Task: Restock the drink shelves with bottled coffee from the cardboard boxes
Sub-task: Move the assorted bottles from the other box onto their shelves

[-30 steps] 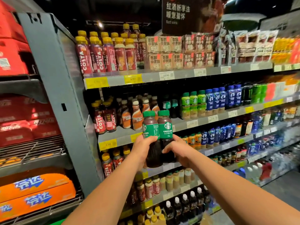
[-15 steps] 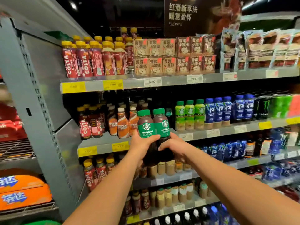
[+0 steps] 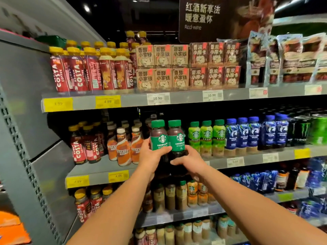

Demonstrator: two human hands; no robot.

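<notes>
Two dark Americano coffee bottles with green caps and green labels stand side by side in my hands, in front of the second shelf (image 3: 99,171). My left hand (image 3: 152,157) grips the left bottle (image 3: 158,138) around its lower body. My right hand (image 3: 188,160) grips the right bottle (image 3: 176,137) low down, fingers curled round its base. Both bottles are upright, level with a dark gap between the orange Nescafe bottles (image 3: 123,149) and the light-green capped bottles (image 3: 206,137).
Costa bottles (image 3: 83,147) fill the shelf's left end, blue bottles (image 3: 242,133) and green cans (image 3: 318,131) its right. Above sit more Costa bottles (image 3: 76,71) and brown cartons (image 3: 162,68). A grey upright panel (image 3: 26,112) bounds the left. Lower shelves hold more bottled drinks.
The two bottles have risen and moved in closer to the second shelf, from below its edge to its level. My view has shifted nearer and to the right. Both grips are unchanged.
</notes>
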